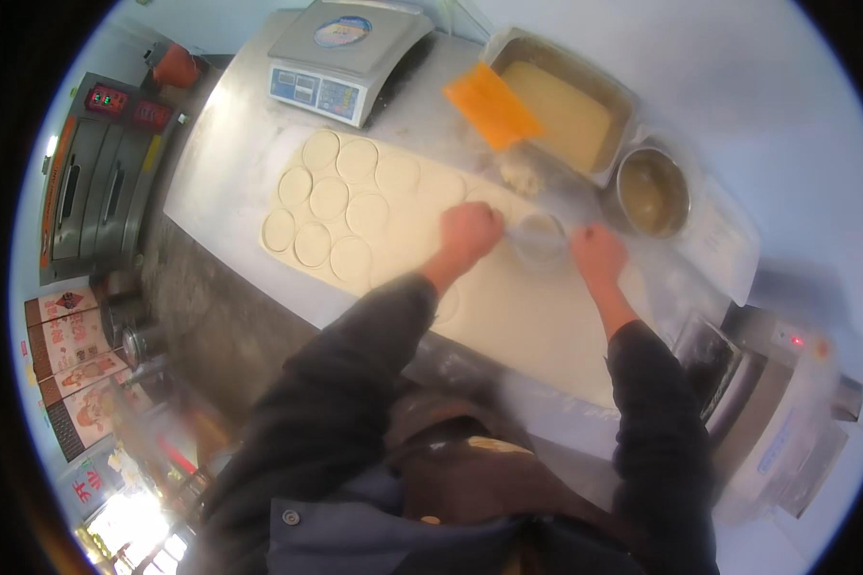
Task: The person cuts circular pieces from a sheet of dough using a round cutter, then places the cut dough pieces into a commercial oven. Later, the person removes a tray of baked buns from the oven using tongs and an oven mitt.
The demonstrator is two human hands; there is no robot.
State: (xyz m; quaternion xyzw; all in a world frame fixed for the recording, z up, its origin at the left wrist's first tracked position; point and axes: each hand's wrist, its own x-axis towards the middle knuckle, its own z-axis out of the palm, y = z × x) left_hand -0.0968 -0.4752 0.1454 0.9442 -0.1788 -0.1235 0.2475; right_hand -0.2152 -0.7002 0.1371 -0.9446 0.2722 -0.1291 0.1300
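From my remote seat, I see smooth, matt dough (547, 326) on a smooth, faintly glossy tabletop (225, 129). The scale (316, 43) pairs a metal-looking platter (350, 38) with smooth plastic; tub (575, 77) and bowl (678, 177) look metallic, the sleeves (345, 355) matt cloth.

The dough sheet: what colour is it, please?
The dough sheet is pale cream in the head view.

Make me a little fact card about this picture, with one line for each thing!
Left hand: above the dough sheet, left of a blurred round thing; grip unclear
Right hand: right of that thing; grip unclear
Dough: pale, flat, several circles marked toward its left end
Scale: beyond the dough, to the left
Metal pan: rectangular, pale contents, flat orange sheet overlapping its edge in view
Metal bowl: round, right of the pan
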